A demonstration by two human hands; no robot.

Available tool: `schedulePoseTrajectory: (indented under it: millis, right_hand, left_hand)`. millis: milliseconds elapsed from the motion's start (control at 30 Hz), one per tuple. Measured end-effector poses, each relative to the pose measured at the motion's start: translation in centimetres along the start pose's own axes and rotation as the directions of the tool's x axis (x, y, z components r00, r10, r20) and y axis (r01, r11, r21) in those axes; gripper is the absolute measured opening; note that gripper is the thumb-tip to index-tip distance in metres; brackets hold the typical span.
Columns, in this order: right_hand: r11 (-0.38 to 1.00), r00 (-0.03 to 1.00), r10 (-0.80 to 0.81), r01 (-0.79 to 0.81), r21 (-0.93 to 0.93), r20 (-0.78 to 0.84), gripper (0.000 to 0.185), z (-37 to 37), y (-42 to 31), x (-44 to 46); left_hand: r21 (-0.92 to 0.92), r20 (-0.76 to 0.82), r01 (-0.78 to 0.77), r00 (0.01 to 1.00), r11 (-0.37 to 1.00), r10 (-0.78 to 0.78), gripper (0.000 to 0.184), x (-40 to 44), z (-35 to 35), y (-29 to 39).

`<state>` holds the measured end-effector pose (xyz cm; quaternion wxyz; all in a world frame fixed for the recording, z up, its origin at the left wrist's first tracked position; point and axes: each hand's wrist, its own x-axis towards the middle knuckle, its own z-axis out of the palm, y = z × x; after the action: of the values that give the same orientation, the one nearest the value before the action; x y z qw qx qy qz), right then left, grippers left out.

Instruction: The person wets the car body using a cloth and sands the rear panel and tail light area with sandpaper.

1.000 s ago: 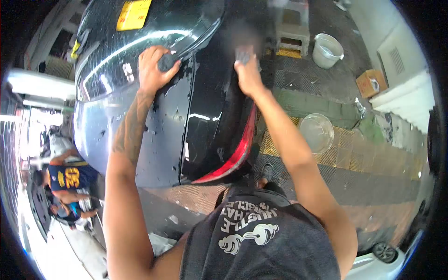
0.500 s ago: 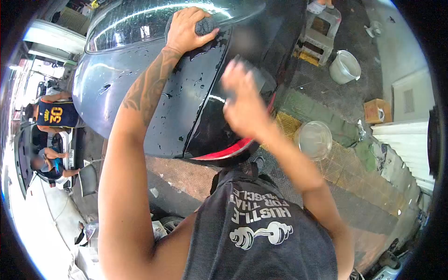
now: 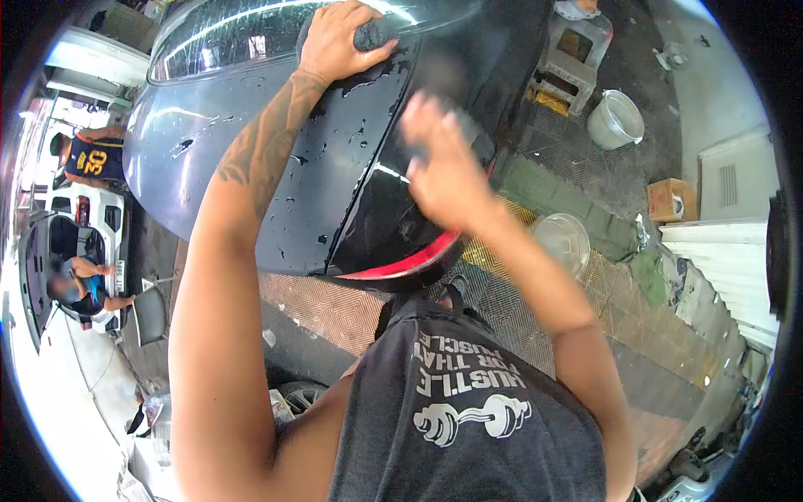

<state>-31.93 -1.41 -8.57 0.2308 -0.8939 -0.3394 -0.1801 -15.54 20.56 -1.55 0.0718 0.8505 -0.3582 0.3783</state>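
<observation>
The dark car's body panel (image 3: 322, 180) is dotted with water drops, and a red light strip (image 3: 410, 261) runs along its near corner. High on the panel, close to the window glass, my left hand (image 3: 339, 42) presses over a dark grey textured cloth (image 3: 370, 36), its fingers curled round it. My right hand (image 3: 447, 167) is smeared by motion over the glossy black section across the panel seam. A dark grey pad (image 3: 473, 132) shows beside its fingers and seems gripped in it; the pad's exact kind is too blurred to tell.
A translucent bucket (image 3: 615, 121) and a round clear tub (image 3: 562, 244) stand on the floor at right. Near them are a grey plastic stool (image 3: 573, 63) and a cardboard box (image 3: 672, 201). Two people, a white car (image 3: 107, 230) and a chair (image 3: 152, 314) are at left.
My right hand has shifted slightly right and down over the black section. My left hand stays on the cloth. The view has tilted a little, showing more of the white car.
</observation>
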Motion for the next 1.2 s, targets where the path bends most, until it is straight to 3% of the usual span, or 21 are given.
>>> schedulePoseTrajectory:
  millis: [100, 133, 200, 300, 333, 367, 400, 467, 500, 533, 600, 667, 700, 800, 867, 900, 933, 1033, 1067, 1133, 1200]
  right_hand:
    - [0.986, 0.990, 0.101, -0.112, -0.125, -0.094, 0.072, 3.6, 4.5, 2.8]
    - [0.993, 0.993, 0.105, -0.102, -0.059, 0.061, 0.073, 0.7, 0.7, 2.2]
    - [0.996, 0.990, -0.068, 0.060, 0.065, 0.125, 0.073, 1.9, -5.6, -2.9]
    - [0.958, 0.973, -0.157, 0.108, 0.265, 0.171, 0.073, 1.2, -4.8, -3.5]
    - [0.994, 0.993, -0.102, 0.099, 0.049, 0.062, 0.071, 0.4, -2.7, -1.8]
    - [0.989, 0.999, 0.033, -0.033, 0.143, -0.001, 0.070, 0.7, 0.4, -0.2]
    - [0.996, 0.988, 0.082, -0.076, 0.050, -0.132, 0.070, 0.6, 2.1, 1.8]
    - [0.995, 0.999, 0.020, -0.016, -0.097, 0.043, 0.072, 1.0, 0.3, 0.6]
    - [0.998, 0.992, -0.013, 0.020, -0.055, 0.123, 0.066, 0.6, -3.4, -1.2]
    - [0.972, 0.960, -0.090, 0.027, 0.233, 0.265, 0.076, 1.2, -6.7, -4.2]
    - [0.921, 0.929, -0.259, 0.155, 0.359, 0.264, 0.085, 1.7, -7.8, -7.0]
    - [0.994, 0.934, -0.109, 0.101, 0.041, 0.340, 0.082, 1.7, -4.4, -3.9]
    - [0.999, 0.997, -0.034, 0.033, 0.013, 0.074, 0.070, 1.1, -2.0, -1.7]
    - [0.993, 0.991, 0.095, -0.102, -0.064, -0.098, 0.070, 2.4, 1.8, 0.8]
    - [0.999, 0.988, -0.001, -0.005, 0.036, 0.154, 0.078, 1.6, -4.6, -2.1]
    - [0.949, 0.983, -0.119, 0.071, 0.307, 0.138, 0.079, 1.8, -6.8, -4.8]
    - [0.918, 0.976, -0.166, 0.100, 0.383, 0.144, 0.080, 1.1, -6.8, -5.2]
    - [0.986, 0.984, 0.116, -0.097, -0.138, 0.138, 0.075, 0.1, -2.3, -0.3]
    - [0.981, 0.981, 0.142, -0.158, -0.116, -0.133, 0.069, 1.6, 1.8, 1.2]
    - [0.992, 0.985, 0.098, -0.107, -0.060, -0.143, 0.074, 2.0, 1.7, 1.7]
    - [0.996, 0.980, 0.063, -0.051, -0.071, 0.188, 0.080, 0.7, -5.7, -1.6]
  left_hand:
    - [-0.059, 0.006, 0.014, 1.000, 0.998, -0.013, 0.047, 0.2, -0.6, 0.5]
    - [-0.071, 0.029, 0.015, 1.000, 0.997, -0.013, 0.047, 0.4, -0.7, 0.3]
    - [-0.089, -0.027, -0.003, 1.000, 0.996, 0.000, 0.046, 0.7, -0.5, 0.4]
    - [-0.094, -0.015, 0.003, 1.000, 0.996, -0.005, 0.044, 0.3, -0.2, 0.0]
    - [-0.078, 0.031, 0.019, 0.999, 0.997, -0.016, 0.043, 0.3, -0.1, -0.1]
    - [-0.080, -0.027, -0.007, 1.000, 0.997, 0.005, 0.042, 0.4, -0.3, 0.2]
    - [-0.085, -0.025, -0.008, 1.000, 0.996, 0.006, 0.042, 0.2, 0.0, 0.0]
    - [-0.099, 0.056, 0.033, 0.998, 0.995, -0.028, 0.043, 0.1, 0.4, -0.3]
    - [-0.093, -0.015, -0.002, 1.000, 0.996, 0.001, 0.045, 0.2, 0.1, 0.0]
    - [-0.089, -0.081, -0.034, 0.996, 0.995, 0.027, 0.046, 0.2, -0.2, 0.5]
    - [-0.106, -0.006, -0.017, 1.000, 0.994, 0.016, 0.049, 0.1, -0.2, 0.2]
    - [-0.076, -0.014, -0.011, 1.000, 0.997, 0.010, 0.048, -0.2, 0.0, 0.3]
    - [-0.064, -0.035, -0.021, 0.999, 0.998, 0.019, 0.045, -0.1, 0.0, 0.5]
    - [0.000, -0.039, -0.027, 0.999, 1.000, 0.027, 0.044, -1.2, 2.0, -1.5]
    - [-0.006, -0.044, -0.049, 0.998, 0.999, 0.048, 0.044, -0.5, 1.6, -1.4]
    - [-0.009, -0.039, -0.044, 0.998, 0.999, 0.044, 0.044, -0.4, 1.8, -1.4]
    - [-0.010, -0.036, -0.040, 0.999, 0.999, 0.040, 0.044, -0.2, 2.0, -1.5]
    - [0.000, -0.057, -0.062, 0.996, 0.998, 0.062, 0.045, -1.0, 1.2, -1.5]
    - [-0.010, -0.055, -0.060, 0.997, 0.998, 0.059, 0.044, -1.1, 1.5, -1.5]
    - [0.023, -0.016, -0.030, 0.999, 0.999, 0.030, 0.044, -0.8, 1.5, -1.3]
    - [0.007, -0.023, -0.027, 0.999, 1.000, 0.027, 0.043, -0.6, 1.7, -1.5]
